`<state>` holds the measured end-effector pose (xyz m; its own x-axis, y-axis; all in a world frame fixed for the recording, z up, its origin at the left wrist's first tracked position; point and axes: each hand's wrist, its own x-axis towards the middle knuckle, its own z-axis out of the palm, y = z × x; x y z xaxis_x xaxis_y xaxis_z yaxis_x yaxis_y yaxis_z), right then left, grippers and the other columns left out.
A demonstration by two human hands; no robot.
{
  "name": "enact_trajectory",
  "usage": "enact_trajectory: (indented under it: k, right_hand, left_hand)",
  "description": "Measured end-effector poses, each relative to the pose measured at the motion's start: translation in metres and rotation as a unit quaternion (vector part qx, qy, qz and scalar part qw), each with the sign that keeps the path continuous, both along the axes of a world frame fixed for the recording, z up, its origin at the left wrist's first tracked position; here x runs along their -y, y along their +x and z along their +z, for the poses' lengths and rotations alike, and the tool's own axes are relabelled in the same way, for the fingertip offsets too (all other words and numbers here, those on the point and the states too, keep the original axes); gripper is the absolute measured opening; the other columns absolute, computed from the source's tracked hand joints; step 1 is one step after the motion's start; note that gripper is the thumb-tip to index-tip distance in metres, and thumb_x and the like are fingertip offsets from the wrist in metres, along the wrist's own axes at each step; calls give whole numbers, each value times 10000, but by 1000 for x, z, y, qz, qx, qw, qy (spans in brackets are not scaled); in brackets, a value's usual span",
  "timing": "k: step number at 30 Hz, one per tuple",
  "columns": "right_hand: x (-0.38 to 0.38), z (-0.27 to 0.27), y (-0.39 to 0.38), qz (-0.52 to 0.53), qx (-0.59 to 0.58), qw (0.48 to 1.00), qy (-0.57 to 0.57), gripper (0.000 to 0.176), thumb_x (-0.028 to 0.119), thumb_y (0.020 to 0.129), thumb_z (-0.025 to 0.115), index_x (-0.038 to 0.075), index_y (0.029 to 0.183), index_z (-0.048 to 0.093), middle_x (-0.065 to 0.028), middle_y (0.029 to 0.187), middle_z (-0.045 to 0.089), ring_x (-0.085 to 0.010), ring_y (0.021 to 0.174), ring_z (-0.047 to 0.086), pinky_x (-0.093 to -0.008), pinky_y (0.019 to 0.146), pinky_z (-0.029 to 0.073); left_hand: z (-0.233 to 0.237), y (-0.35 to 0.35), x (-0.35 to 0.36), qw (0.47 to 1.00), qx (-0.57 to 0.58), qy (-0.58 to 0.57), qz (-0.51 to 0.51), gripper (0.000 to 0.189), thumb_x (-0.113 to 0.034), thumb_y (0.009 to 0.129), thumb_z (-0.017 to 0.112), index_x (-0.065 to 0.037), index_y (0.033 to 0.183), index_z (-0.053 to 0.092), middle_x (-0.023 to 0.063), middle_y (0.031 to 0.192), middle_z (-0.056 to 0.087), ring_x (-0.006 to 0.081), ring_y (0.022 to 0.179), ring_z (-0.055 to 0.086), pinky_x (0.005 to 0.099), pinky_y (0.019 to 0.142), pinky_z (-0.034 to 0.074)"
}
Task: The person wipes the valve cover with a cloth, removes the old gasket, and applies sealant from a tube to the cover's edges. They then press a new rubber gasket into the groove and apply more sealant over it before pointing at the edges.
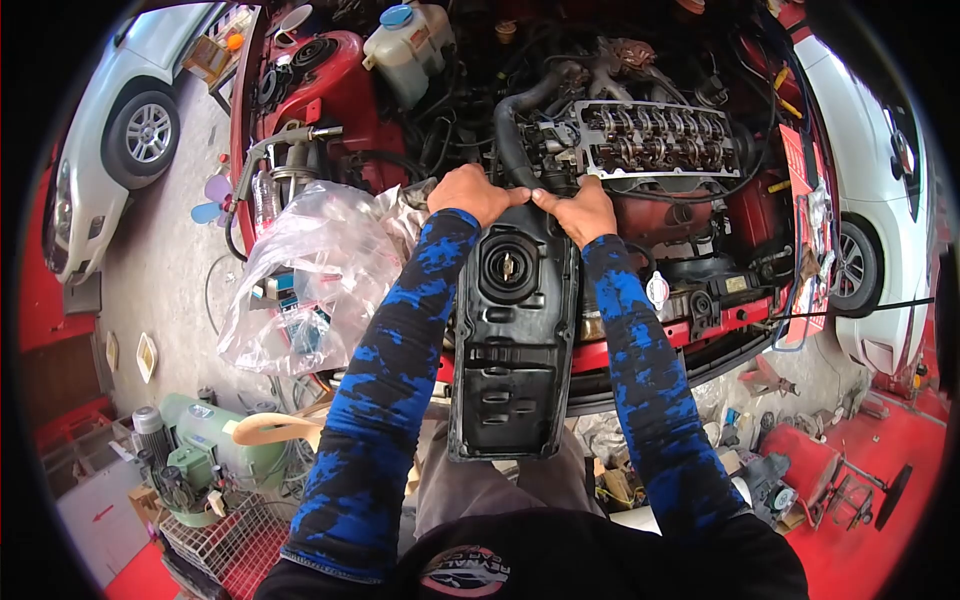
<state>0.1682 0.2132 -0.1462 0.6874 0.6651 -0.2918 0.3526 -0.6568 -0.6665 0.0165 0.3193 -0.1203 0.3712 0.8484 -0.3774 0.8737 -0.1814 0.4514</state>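
A long black valve cover (512, 345) lies lengthwise toward my body, its ribbed, hollowed face up, with a round opening near the far end. My left hand (470, 195) grips the far left corner, fingers curled and thumb pointing inward. On the far right corner is my right hand (580, 210), closed the same way, the two thumbs almost meeting along the edge. The fingertips beneath are hidden. Just beyond, the engine's cylinder head (660, 138) sits uncovered, its rocker arms showing. A thick black hose (510, 130) runs right behind my hands.
A clear plastic bag (310, 270) with small boxes rests left of my left arm, near an air blow gun (290, 140). A coolant reservoir (410, 50) stands at the back. A radiator cap (657, 290) lies by the red front crossmember. A green compressor (205, 440) stands lower left.
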Motion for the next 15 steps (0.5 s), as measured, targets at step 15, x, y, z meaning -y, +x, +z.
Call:
enact_trajectory:
  k: [15]
  right_hand:
    - [92, -4, -1, -59, -231, 963, 128, 562, 147, 927, 694, -37, 1396, 445, -110, 947, 660, -148, 755, 619, -283, 572, 510]
  left_hand:
    - [-14, -88, 97, 929, 319, 174, 76, 316, -88, 866, 688, 12, 1159, 626, 205, 1073, 656, 305, 907, 672, 386, 802, 539]
